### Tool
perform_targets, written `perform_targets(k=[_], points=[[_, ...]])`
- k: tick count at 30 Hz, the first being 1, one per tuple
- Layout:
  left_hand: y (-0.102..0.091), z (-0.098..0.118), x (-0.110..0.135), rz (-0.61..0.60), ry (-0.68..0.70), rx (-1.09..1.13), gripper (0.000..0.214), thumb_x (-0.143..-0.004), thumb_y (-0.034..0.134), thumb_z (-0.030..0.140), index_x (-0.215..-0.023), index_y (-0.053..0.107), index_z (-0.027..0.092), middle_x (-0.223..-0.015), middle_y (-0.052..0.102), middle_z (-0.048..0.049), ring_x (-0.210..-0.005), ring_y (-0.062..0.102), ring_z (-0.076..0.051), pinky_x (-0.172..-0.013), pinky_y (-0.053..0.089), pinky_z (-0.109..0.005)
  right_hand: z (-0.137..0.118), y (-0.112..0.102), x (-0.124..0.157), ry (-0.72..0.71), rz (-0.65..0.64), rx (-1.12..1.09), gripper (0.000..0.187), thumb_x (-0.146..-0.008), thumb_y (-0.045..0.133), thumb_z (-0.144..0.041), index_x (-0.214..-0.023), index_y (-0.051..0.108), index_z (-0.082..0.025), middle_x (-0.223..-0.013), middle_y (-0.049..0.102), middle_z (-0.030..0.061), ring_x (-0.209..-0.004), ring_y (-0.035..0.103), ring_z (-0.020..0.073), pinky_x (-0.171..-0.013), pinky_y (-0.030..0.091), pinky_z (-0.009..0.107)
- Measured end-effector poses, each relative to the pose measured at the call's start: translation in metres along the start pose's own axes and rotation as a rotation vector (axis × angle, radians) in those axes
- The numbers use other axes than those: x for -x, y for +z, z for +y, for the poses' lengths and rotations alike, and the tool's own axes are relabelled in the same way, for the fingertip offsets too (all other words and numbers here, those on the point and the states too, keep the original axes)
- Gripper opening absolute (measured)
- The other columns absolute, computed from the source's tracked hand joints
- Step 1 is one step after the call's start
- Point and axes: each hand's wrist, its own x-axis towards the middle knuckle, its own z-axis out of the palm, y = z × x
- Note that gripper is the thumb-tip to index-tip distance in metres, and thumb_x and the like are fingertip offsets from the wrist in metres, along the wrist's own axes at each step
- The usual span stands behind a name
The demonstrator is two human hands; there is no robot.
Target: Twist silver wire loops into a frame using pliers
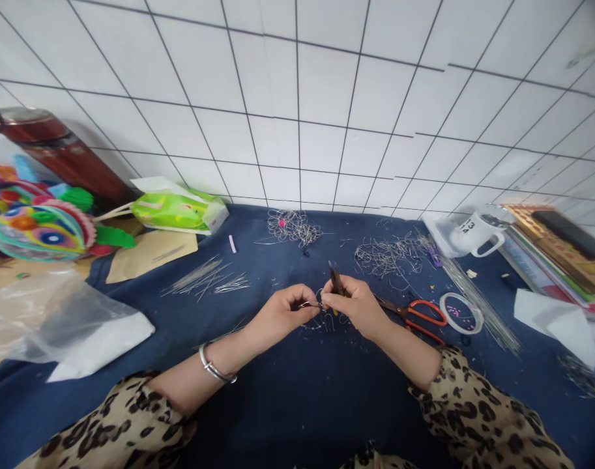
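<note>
My left hand (288,309) is closed in a pinch on a thin piece of bent wire (307,304). Close beside it, my right hand (352,303) grips dark pliers (334,277), their tip pointing up and away from me. The thumb and forefinger of that hand also meet at the wire, and most of the tool's handles are hidden in the palm. Small bent wire bits (329,322) lie on the dark blue cloth (277,391) just under both hands. To the right of my right hand are orange-handled scissors (424,314).
Tangled wire loops (294,228) and another wire heap (388,255) lie toward the tiled wall. Straight wires (194,277) are at left, longer ones (483,306) at right. A round dish (479,316) holds pink beads. A white mug (478,234) and plastic bag (62,319) flank the cloth.
</note>
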Motion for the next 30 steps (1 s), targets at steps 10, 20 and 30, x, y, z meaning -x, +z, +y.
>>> perform_targets(k=[10,20,30], points=[[0.0005,-0.0004,-0.0003,0.018,0.006,0.050,0.007,-0.079,0.057,0.020,-0.078,0.054,0.014,-0.070,0.053,0.0021,-0.061,0.046,-0.009,-0.058,0.036,-0.021,-0.0002,-0.0005,-0.0007,0.002,0.007,0.012,0.008,-0.076,0.056,-0.026,-0.077,0.058,-0.018,-0.066,0.057,-0.0025,-0.062,0.050,0.0103,-0.062,0.037,0.024],[0.0006,0.0003,-0.0009,0.043,0.025,0.055,0.007,-0.079,0.057,0.021,-0.079,0.053,0.014,-0.074,0.056,0.0004,-0.065,0.049,-0.010,-0.061,0.038,-0.023,-0.0027,-0.0016,-0.0001,-0.021,0.026,0.049,0.009,-0.077,0.055,-0.026,-0.076,0.057,-0.018,-0.066,0.056,-0.0021,-0.063,0.048,0.0105,-0.062,0.038,0.024],[0.0006,0.0008,-0.0008,0.023,0.012,0.046,0.006,-0.079,0.057,0.018,-0.078,0.053,0.014,-0.072,0.057,0.0011,-0.065,0.049,-0.009,-0.061,0.038,-0.022,0.0029,0.0008,0.0000,-0.020,0.030,0.027,0.010,-0.075,0.057,-0.027,-0.076,0.058,-0.018,-0.066,0.056,-0.0028,-0.060,0.047,0.0095,-0.060,0.036,0.023]])
